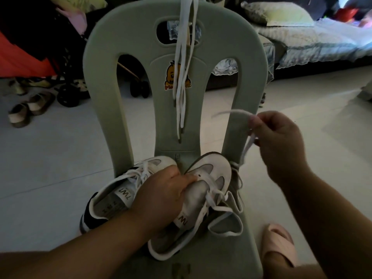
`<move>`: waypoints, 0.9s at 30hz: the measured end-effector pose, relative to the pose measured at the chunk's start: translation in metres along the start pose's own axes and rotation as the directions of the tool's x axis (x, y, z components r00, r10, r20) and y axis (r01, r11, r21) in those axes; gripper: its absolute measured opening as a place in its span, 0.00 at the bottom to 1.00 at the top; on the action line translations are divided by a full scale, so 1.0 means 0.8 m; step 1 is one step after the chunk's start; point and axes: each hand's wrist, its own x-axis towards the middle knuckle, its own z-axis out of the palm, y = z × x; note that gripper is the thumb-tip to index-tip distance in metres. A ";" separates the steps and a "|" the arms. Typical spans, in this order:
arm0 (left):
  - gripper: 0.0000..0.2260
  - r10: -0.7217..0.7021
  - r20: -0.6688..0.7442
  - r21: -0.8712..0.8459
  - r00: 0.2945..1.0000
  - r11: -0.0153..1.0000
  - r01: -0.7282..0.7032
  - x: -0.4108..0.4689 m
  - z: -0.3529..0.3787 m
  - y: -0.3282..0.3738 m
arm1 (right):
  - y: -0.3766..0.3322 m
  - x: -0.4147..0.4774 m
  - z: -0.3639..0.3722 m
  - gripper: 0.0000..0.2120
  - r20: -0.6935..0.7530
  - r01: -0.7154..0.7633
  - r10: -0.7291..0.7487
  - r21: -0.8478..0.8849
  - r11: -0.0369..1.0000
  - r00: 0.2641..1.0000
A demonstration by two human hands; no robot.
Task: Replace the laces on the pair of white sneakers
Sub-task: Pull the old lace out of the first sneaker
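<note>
Two white sneakers lie on the seat of a pale green plastic chair (249, 63). The left sneaker (112, 198) has a dark heel and still carries its lace. My left hand (163, 194) grips the right sneaker (209, 178) over its tongue and holds it down. Raised at the right, my right hand (281, 141) pinches a white lace (246, 147) that runs down to the right sneaker's far side and is blurred by motion. Several spare white laces (182, 63) hang over the chair's backrest.
A pink slipper on a foot (279, 244) rests on the floor by the chair's right side. Brown shoes (30, 109) and a stroller's wheels (68, 95) stand at the left. A bed with pillows (314, 37) fills the back right.
</note>
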 end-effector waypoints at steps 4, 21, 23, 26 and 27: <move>0.17 -0.025 -0.034 -0.037 0.999 0.999 0.024 0.002 -0.002 0.002 | 0.000 -0.007 -0.005 0.07 0.317 -0.033 0.098 -0.204 0.978 0.943; 0.13 -0.234 -0.154 -0.219 0.960 0.955 0.198 0.015 -0.001 -0.007 | 0.039 -0.039 0.039 0.08 0.462 0.155 0.224 -0.649 0.744 0.858; 0.12 -0.228 -0.128 -0.211 0.965 0.957 0.198 0.015 0.000 -0.008 | 0.036 -0.036 0.039 0.07 0.420 -0.005 0.287 -0.556 0.831 0.861; 0.13 -0.221 -0.064 -0.194 0.973 0.959 0.205 0.015 0.004 -0.008 | 0.025 -0.030 0.036 0.05 0.393 -0.206 0.350 -0.363 0.909 0.850; 0.13 -0.222 -0.041 -0.195 0.974 0.958 0.210 0.015 0.006 -0.009 | 0.022 -0.028 0.035 0.05 0.388 -0.235 0.348 -0.310 0.921 0.854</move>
